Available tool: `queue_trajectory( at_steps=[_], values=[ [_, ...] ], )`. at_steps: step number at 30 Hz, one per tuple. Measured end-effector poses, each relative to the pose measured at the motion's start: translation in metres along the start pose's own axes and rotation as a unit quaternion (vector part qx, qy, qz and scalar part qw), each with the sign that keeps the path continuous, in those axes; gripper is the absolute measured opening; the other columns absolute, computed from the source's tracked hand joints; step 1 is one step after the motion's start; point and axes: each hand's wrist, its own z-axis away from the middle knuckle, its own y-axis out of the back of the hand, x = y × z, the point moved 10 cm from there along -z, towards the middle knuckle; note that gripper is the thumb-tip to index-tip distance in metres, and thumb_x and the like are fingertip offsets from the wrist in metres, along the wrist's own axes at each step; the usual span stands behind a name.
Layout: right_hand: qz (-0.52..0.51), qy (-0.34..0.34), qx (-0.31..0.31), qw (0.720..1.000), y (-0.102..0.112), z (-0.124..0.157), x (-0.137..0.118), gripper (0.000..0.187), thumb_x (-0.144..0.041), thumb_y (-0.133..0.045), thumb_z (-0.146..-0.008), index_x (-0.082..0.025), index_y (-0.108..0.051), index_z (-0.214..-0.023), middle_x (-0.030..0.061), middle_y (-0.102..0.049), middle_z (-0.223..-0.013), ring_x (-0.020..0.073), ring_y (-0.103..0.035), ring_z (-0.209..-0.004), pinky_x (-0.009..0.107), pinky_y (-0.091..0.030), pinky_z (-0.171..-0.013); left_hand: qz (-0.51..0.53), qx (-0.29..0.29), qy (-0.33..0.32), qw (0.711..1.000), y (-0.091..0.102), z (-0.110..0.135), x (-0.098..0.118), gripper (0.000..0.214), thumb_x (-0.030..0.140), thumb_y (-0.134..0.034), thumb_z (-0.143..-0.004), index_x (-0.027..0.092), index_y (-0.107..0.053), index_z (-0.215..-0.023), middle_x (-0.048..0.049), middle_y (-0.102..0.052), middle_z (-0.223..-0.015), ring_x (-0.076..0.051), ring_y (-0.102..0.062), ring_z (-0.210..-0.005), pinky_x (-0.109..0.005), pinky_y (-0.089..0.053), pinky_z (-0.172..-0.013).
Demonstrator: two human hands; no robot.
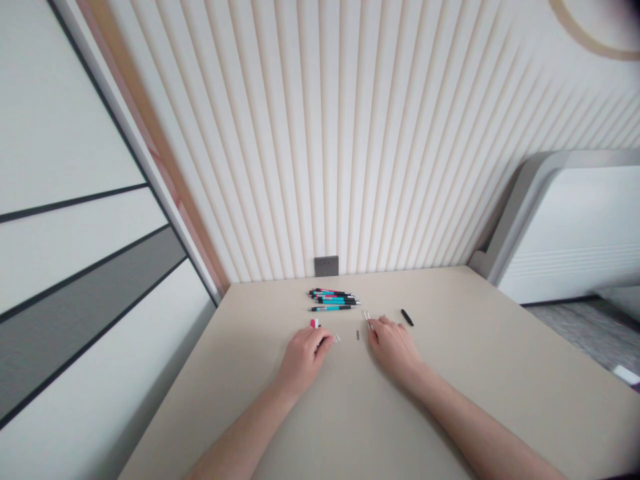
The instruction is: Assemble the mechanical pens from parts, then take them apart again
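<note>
Resting my left hand (pixel 304 360) curled by a pink pen piece (pixel 315 323) and my right hand (pixel 393 347) by silver pen parts (pixel 368 320) on the tabletop (pixel 450 373); can't tell if either grips; teal pens (pixel 333 300) lie just ahead.

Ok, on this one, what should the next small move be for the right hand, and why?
Probably the right hand should close on the slim pale pen part at its fingertips: that part lies right by the fingers, while the black pen barrel sits further off and the small dark piece lies loose between the hands.
</note>
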Motion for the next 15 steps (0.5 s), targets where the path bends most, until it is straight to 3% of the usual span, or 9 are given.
queue_trajectory(
  at_steps=[15],
  values=[
    [0.006,-0.003,-0.006,1.0,-0.0033,-0.0017,-0.0013,0.027,-0.019,-0.038,-0.095,-0.018,-0.065,-0.101,0.0083,-0.064,-0.1,0.0185,-0.063,-0.086,0.029,-0.033,-0.076,0.004,-0.03,0.0,1.0,-0.0063,0.0004,-0.0003,0.02,0.029,-0.046,-0.097,0.021,-0.06,-0.085,-0.0012,-0.066,-0.078,-0.017,-0.061,-0.075,-0.029,-0.044,-0.072]
  ],
)
